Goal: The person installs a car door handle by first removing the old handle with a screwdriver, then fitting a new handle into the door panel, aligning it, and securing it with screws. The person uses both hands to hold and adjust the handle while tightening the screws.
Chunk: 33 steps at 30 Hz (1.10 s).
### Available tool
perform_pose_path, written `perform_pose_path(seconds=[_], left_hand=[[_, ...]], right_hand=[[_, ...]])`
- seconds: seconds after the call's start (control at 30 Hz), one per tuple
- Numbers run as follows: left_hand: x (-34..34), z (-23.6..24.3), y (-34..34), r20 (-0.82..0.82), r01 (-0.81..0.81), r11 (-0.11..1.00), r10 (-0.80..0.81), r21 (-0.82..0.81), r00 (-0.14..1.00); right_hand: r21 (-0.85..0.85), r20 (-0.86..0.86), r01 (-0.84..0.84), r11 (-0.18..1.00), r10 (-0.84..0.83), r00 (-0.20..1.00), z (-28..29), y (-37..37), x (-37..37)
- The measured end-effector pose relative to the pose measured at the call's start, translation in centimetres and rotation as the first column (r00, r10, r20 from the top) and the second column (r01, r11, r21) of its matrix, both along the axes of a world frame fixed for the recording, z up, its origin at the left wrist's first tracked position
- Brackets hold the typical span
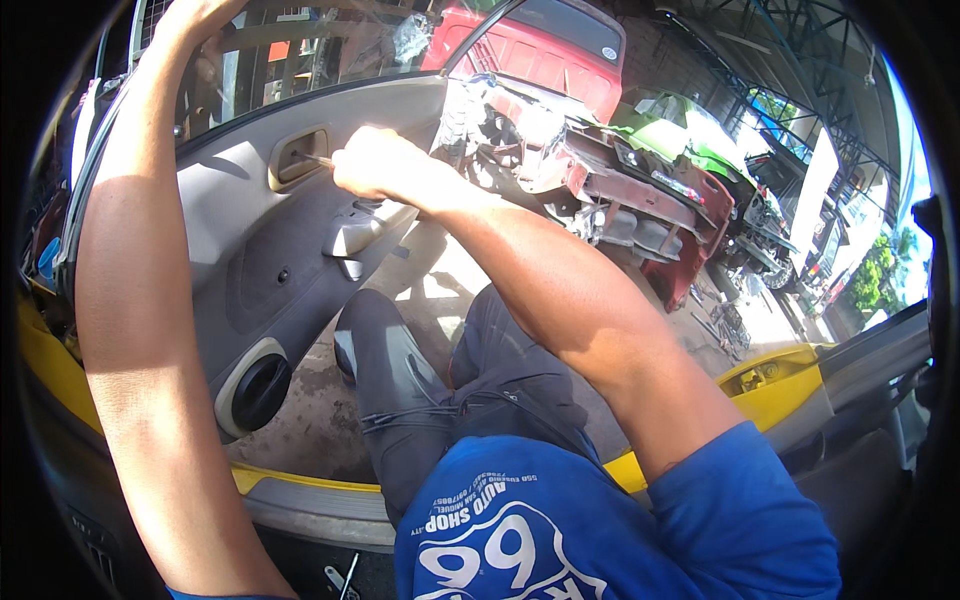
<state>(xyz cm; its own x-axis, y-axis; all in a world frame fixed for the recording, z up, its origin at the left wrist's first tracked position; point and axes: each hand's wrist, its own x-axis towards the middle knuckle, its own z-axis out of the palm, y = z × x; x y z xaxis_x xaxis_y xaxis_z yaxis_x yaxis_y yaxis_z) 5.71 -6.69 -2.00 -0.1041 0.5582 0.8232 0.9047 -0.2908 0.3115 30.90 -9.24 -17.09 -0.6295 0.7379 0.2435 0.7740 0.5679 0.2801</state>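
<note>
My right hand [380,163] is closed in a fist around a screwdriver, with only its thin shaft [318,160] showing. That shaft points left into the beige recess of the inner door handle [284,158] on a grey car door panel [270,235]. Whether its tip touches a screw is too small to tell. My left arm reaches up along the door's edge, and my left hand [205,10] is at the top of the picture beside the window glass [300,55]. Its fingers are cut off by the frame.
A grey armrest pull [355,230] and a round black speaker [265,390] sit lower on the door. Below me runs a yellow door sill [330,485]. Beyond stand a red vehicle [540,55], a stripped red front end [640,190] and a green car body [670,130].
</note>
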Motion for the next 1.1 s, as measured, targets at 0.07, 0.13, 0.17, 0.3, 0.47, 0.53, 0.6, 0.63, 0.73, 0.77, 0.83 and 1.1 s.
perform_pose_path(seconds=[0.07,0.13,0.17,0.3,0.47,0.53,0.6,0.63,0.73,0.77,0.83,1.1], left_hand=[[0.6,0.4,-0.9,0.031,0.007,1.000,-0.007,-0.005,1.000],[1.0,0.5,-2.0,0.057,0.011,1.000,-0.010,-0.006,0.998],[1.1,0.5,-2.6,0.080,0.012,1.000,-0.011,-0.012,0.997],[1.8,-0.5,-5.5,0.142,0.012,0.998,-0.004,-0.058,0.990],[3.0,-1.1,-7.2,0.214,0.053,0.992,-0.029,-0.110,0.976],[3.2,-0.9,-7.4,0.221,0.057,0.992,-0.031,-0.112,0.975],[3.1,-0.6,-7.5,0.220,0.049,0.992,-0.022,-0.114,0.975],[3.1,-0.3,-7.4,0.220,0.039,0.993,-0.014,-0.107,0.975],[3.0,-0.4,-7.6,0.202,-0.006,0.995,0.025,-0.096,0.979],[3.2,-0.2,-7.5,0.292,0.003,0.987,0.046,-0.163,0.955],[3.4,-0.2,-7.3,0.359,0.037,0.986,0.025,-0.165,0.933],[2.2,-0.8,-5.4,0.232,0.031,0.997,-0.013,-0.075,0.973]], right_hand=[[-0.623,-0.473,0.041,0.781,-0.418,0.776,0.2,0.8,0.6],[-0.742,-0.520,-0.004,0.670,-0.572,0.634,0.1,0.7,1.1],[-0.468,-0.478,0.046,0.883,-0.297,0.827,0.0,0.4,1.2],[0.386,-0.107,-0.014,0.923,0.059,0.992,-1.1,-2.3,0.7],[0.235,-0.099,-0.026,0.972,0.051,0.994,-0.5,-2.4,-0.6],[-0.389,-0.384,0.205,0.898,-0.360,0.850,0.3,-1.2,-0.6],[-0.794,-0.458,0.067,0.604,-0.667,0.588,0.2,-0.4,-0.3],[-0.840,-0.520,-0.122,0.529,-0.717,0.464,-0.3,-0.3,0.0],[-0.091,-0.382,0.135,0.987,-0.160,0.910,-1.9,-0.9,0.4],[0.007,-0.313,0.099,0.995,-0.092,0.945,-2.4,-1.4,0.4],[0.258,-0.149,0.006,0.966,0.033,0.988,-2.7,-2.2,0.2],[-0.406,-0.342,0.095,0.909,-0.247,0.907,0.6,-0.4,-0.4]])
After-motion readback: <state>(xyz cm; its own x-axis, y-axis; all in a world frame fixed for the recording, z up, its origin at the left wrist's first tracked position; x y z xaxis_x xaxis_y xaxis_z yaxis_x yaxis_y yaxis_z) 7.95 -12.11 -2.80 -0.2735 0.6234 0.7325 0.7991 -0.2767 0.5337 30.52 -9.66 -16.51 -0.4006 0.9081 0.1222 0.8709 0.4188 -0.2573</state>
